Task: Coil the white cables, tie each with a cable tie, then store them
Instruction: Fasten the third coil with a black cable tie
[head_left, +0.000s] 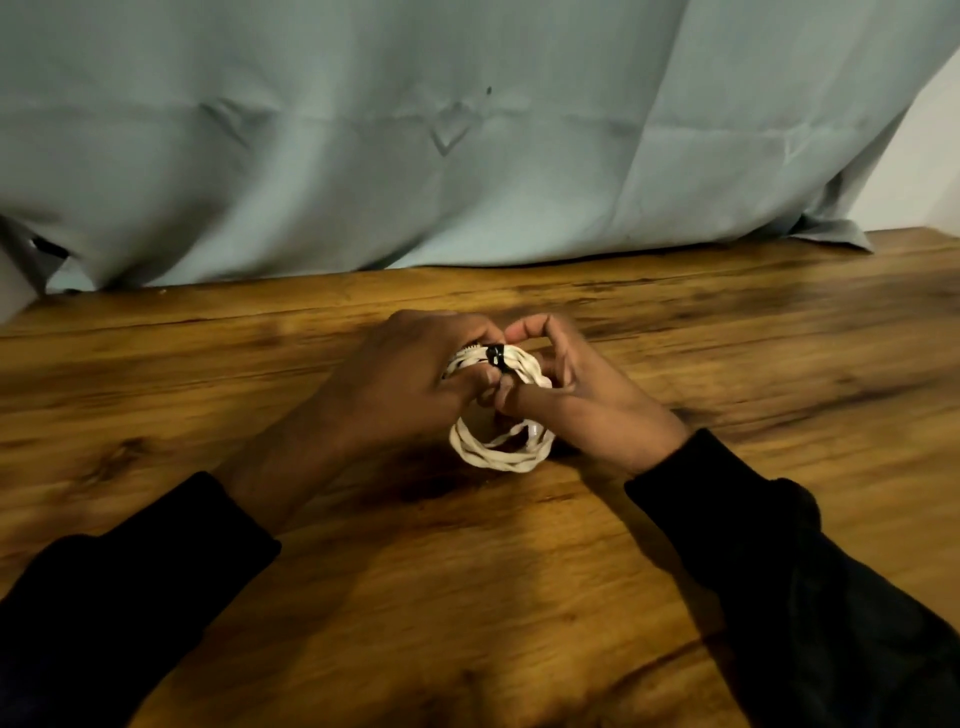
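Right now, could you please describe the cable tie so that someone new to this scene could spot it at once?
On the wooden table, in front of the pale blue curtain, both hands hold a coiled white cable. At the coil's top, between the left hand and right hand, sits the cable tie: a small black band, the only dark thing on the white loops.

Both hands — left hand (400, 384), right hand (582, 395) — gripping a coiled white cable (498, 452) with a black cable tie (494, 357) over a wooden table (467, 597).
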